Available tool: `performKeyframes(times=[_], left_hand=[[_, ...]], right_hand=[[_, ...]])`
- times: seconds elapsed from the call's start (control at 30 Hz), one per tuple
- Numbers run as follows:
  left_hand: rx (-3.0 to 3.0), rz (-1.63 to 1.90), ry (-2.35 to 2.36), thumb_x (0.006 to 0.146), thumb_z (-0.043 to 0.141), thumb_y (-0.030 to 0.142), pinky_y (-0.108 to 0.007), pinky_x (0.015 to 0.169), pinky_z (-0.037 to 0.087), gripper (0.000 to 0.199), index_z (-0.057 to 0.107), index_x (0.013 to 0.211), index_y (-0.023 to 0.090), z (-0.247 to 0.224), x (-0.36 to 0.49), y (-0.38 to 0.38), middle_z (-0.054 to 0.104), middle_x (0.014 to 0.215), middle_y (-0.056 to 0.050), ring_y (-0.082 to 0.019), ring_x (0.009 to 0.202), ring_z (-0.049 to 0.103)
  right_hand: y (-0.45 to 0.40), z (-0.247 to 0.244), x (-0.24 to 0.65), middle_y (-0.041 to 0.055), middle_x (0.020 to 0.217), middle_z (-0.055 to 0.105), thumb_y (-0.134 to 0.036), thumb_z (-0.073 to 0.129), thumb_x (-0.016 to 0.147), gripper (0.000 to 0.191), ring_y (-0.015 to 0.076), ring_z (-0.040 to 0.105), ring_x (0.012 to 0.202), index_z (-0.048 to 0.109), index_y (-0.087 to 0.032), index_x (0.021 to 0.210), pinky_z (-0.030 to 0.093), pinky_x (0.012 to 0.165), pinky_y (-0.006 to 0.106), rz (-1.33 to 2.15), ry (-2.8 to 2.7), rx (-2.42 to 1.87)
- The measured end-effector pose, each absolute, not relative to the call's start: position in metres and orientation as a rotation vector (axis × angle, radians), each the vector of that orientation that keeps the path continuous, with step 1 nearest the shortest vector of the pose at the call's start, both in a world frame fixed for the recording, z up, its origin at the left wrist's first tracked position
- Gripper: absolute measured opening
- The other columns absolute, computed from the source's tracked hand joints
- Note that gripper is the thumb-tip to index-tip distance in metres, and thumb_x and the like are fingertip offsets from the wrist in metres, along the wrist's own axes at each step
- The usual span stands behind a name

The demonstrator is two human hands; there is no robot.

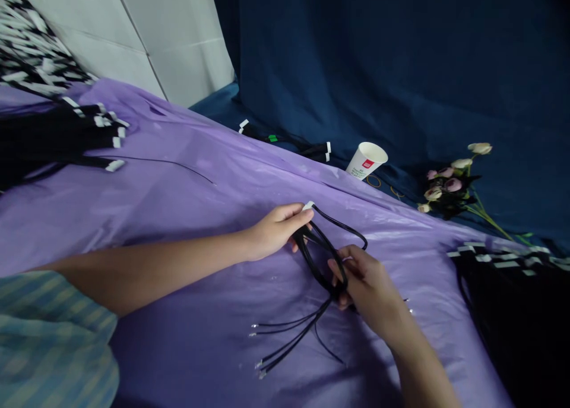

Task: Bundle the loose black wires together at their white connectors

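A black cable bundle [316,269] is looped between my two hands above the purple cover. My left hand [285,221] is closed on its upper end, thumb pressed beside a white connector [308,206]. Around the lower right of the loop, the fingers of my right hand [363,277] are closed; some fingertips are hidden behind the cable. Several loose wire ends with small metal tips [260,366] fan out below the loop to the left. A few more tips show just right of my right hand.
Purple sheeting [178,212] covers the table. Black cables with white connectors lie in a pile at left [44,135] and another at right [512,313]. Along the back are more cables [289,141], a paper cup [367,160], rubber bands [373,181] and flowers [452,185].
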State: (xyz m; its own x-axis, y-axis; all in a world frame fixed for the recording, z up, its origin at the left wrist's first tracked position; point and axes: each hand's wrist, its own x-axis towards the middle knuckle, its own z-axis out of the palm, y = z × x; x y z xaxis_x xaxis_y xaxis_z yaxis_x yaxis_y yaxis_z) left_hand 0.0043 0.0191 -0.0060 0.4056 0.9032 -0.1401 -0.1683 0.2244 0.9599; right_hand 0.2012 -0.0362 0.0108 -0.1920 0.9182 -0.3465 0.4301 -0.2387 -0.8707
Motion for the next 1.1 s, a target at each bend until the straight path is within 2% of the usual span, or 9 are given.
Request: performKeyframes(times=[0.13, 0.23, 0.4, 0.5, 0.67, 0.73, 0.83, 0.93, 1.1], left_hand=[[1.123, 0.865, 0.890, 0.091, 0.054, 0.043, -0.021, 0.045, 0.041, 0.029, 0.052, 0.079, 0.016, -0.003, 0.005, 0.018, 0.054, 0.067, 0.001, -0.007, 0.050, 0.049], [1.146, 0.847, 0.910, 0.092, 0.053, 0.041, -0.021, 0.044, 0.040, 0.028, 0.052, 0.078, 0.016, 0.001, 0.005, 0.017, 0.054, 0.066, 0.001, -0.007, 0.049, 0.049], [1.085, 0.857, 0.888, 0.092, 0.054, 0.043, -0.021, 0.044, 0.039, 0.029, 0.052, 0.080, 0.016, -0.001, 0.005, 0.018, 0.056, 0.067, 0.000, -0.007, 0.048, 0.050], [1.027, 0.862, 0.878, 0.091, 0.054, 0.044, -0.021, 0.043, 0.038, 0.030, 0.053, 0.081, 0.016, -0.005, 0.004, 0.020, 0.056, 0.067, 0.000, -0.007, 0.048, 0.050], [0.885, 0.875, 0.846, 0.088, 0.060, 0.042, -0.020, 0.040, 0.034, 0.027, 0.053, 0.083, 0.016, -0.006, 0.004, 0.023, 0.057, 0.078, -0.001, -0.006, 0.050, 0.052], [0.837, 0.874, 0.837, 0.086, 0.062, 0.040, -0.020, 0.040, 0.033, 0.026, 0.054, 0.082, 0.016, -0.005, 0.003, 0.024, 0.057, 0.079, -0.001, -0.007, 0.052, 0.053], [0.804, 0.868, 0.826, 0.086, 0.063, 0.039, -0.020, 0.040, 0.032, 0.025, 0.054, 0.080, 0.016, -0.003, 0.001, 0.025, 0.057, 0.077, -0.001, -0.007, 0.054, 0.053], [0.795, 0.854, 0.821, 0.086, 0.064, 0.039, -0.021, 0.040, 0.030, 0.025, 0.055, 0.080, 0.016, -0.003, 0.000, 0.026, 0.058, 0.077, -0.001, -0.007, 0.051, 0.051], [0.800, 0.819, 0.840, 0.088, 0.062, 0.039, -0.020, 0.038, 0.027, 0.025, 0.054, 0.080, 0.016, -0.001, -0.001, 0.026, 0.058, 0.078, 0.000, -0.006, 0.048, 0.052]], right_hand=[[-0.040, 0.007, 0.201, -0.0031, 0.049, 0.053, -0.031, 0.048, 0.091, 0.012, 0.0163, 0.051, 0.041, 0.056, -0.022, 0.092, 0.031, 0.045, 0.025, 0.736, -1.888, -1.829], [-0.043, 0.011, 0.198, 0.0012, 0.058, 0.063, -0.026, 0.048, 0.093, 0.010, 0.0174, 0.056, 0.046, 0.058, -0.023, 0.094, 0.024, 0.046, 0.026, 0.326, -2.097, -1.916], [-0.048, 0.020, 0.193, 0.0026, 0.065, 0.066, -0.032, 0.052, 0.095, 0.010, 0.0158, 0.054, 0.042, 0.058, -0.024, 0.097, 0.012, 0.046, 0.027, -0.202, -2.164, -2.082], [-0.047, 0.018, 0.192, 0.0034, 0.067, 0.067, -0.033, 0.051, 0.095, 0.013, 0.0173, 0.056, 0.045, 0.056, -0.023, 0.102, 0.014, 0.046, 0.026, -0.137, -2.068, -2.073], [-0.041, 0.012, 0.197, 0.0019, 0.068, 0.065, -0.038, 0.048, 0.094, 0.018, 0.0148, 0.056, 0.049, 0.050, -0.022, 0.099, 0.033, 0.048, 0.024, 0.641, -1.740, -1.821], [-0.040, 0.012, 0.199, -0.0007, 0.064, 0.061, -0.045, 0.048, 0.093, 0.024, 0.0126, 0.049, 0.046, 0.049, -0.022, 0.098, 0.034, 0.046, 0.023, 0.900, -1.629, -1.724], [-0.041, 0.012, 0.201, -0.0053, 0.058, 0.050, -0.050, 0.049, 0.091, 0.029, 0.0111, 0.041, 0.045, 0.049, -0.022, 0.099, 0.031, 0.043, 0.022, 1.071, -1.556, -1.646], [-0.040, 0.013, 0.202, -0.0055, 0.058, 0.050, -0.045, 0.048, 0.093, 0.025, 0.0109, 0.042, 0.046, 0.050, -0.022, 0.102, 0.033, 0.046, 0.022, 0.960, -1.636, -1.643], [-0.038, 0.010, 0.208, -0.0008, 0.066, 0.060, -0.035, 0.045, 0.096, 0.021, 0.0150, 0.055, 0.051, 0.051, -0.020, 0.109, 0.037, 0.052, 0.025, 0.419, -1.989, -1.664]])
